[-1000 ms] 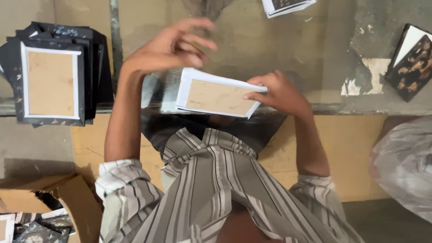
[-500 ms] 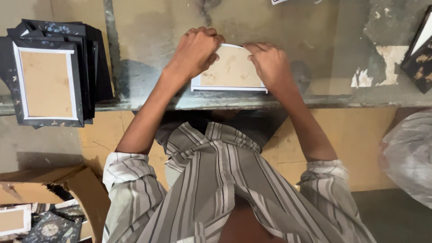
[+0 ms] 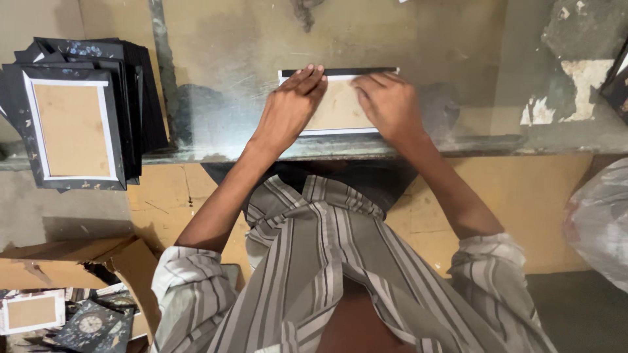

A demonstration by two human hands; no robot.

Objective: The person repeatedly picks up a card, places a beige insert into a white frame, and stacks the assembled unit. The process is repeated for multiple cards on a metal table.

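A flat board panel [image 3: 339,108], tan in the middle with a white border and a black strip along its far edge, lies on the worn glass-topped table [image 3: 222,78]. My left hand [image 3: 291,104] rests flat on its left part, fingers stretched toward the black far edge. My right hand [image 3: 387,103] presses on its right part, fingers bent down onto the panel. Both hands cover much of the tan face.
A stack of black-edged panels [image 3: 78,117] with tan centres sits at the table's left end. An open cardboard box [image 3: 72,287] with more pieces stands on the floor lower left. A clear plastic bag [image 3: 598,219] is at the right. Dark pieces [image 3: 618,78] lie at the far right edge.
The panel was held tilted above the table edge, left hand raised. It has since been laid flat on the table and both hands have come down pressing on it.
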